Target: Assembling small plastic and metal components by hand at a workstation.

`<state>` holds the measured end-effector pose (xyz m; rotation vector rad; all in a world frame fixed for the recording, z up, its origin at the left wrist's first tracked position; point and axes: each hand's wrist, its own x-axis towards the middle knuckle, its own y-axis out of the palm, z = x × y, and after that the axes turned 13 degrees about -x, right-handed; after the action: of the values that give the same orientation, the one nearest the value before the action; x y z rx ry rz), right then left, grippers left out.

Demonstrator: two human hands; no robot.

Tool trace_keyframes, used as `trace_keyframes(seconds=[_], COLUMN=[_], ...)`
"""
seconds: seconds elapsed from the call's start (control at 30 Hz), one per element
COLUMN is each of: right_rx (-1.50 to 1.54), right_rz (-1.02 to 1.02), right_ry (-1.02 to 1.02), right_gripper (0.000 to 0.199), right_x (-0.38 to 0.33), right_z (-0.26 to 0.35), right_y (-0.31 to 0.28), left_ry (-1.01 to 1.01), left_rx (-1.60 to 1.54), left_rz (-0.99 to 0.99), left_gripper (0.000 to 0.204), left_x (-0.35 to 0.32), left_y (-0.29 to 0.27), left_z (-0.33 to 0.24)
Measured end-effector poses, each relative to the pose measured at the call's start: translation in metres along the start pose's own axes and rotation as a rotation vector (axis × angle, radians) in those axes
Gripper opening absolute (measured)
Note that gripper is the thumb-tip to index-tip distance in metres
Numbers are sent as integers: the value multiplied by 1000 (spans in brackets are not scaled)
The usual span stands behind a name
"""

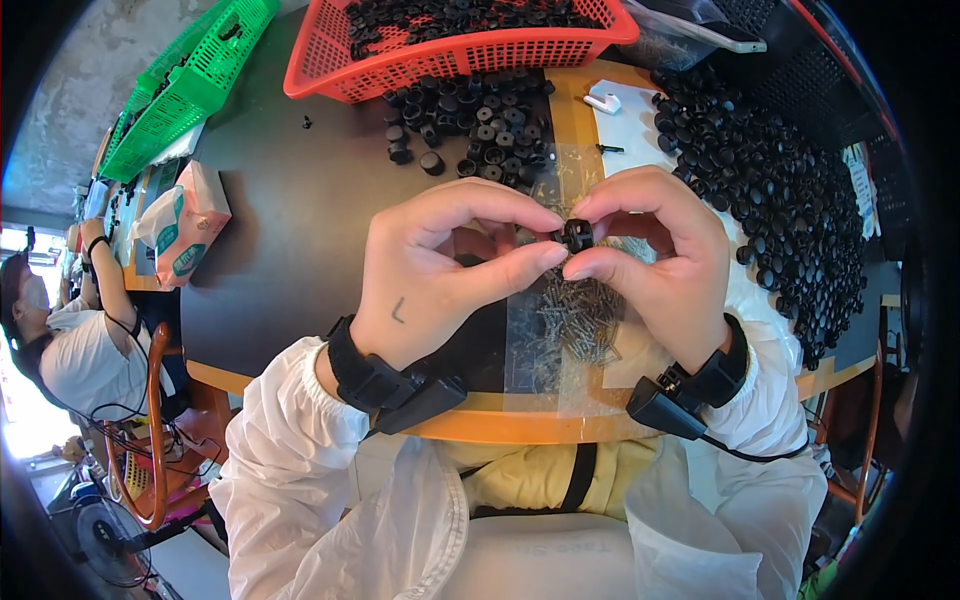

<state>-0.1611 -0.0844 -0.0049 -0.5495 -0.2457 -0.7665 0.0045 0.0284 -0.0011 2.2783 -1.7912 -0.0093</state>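
small black part (578, 236) | rounded, with openings in its side | held aloft, pinched between both hands (420, 265)

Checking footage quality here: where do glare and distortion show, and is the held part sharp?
Head view: glare washes out the far left; fisheye bends the wooden table edge; the black part pinched by left hand and right hand looks fairly sharp, its finest detail lost in darkness.

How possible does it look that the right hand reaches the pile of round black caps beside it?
Probably yes: nothing visible blocks the way from the right hand to the round black caps, but it helps hold a small black cylindrical part.
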Motion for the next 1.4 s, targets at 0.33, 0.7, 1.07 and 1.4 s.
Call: trace_keyframes(seconds=[0.33, 0.7, 1.07, 1.4], right_rx=[156, 441, 388, 379], right_rz=[-1, 75, 63, 58], right_ry=[80, 81, 28, 61], right_gripper=[30, 33, 34, 32], right_x=[-6, -6, -6, -8], right_z=[0, -8, -8, -8], right_y=[3, 6, 5, 3], left_ry=[135, 354, 403, 455], left_rx=[50, 129, 243, 311], left_rz=[3, 80, 72, 99], left_gripper=[24, 25, 26, 22], left_x=[-2, -1, 0, 1], left_y=[1, -5, -2, -2], left_z=[3, 5, 2, 1])
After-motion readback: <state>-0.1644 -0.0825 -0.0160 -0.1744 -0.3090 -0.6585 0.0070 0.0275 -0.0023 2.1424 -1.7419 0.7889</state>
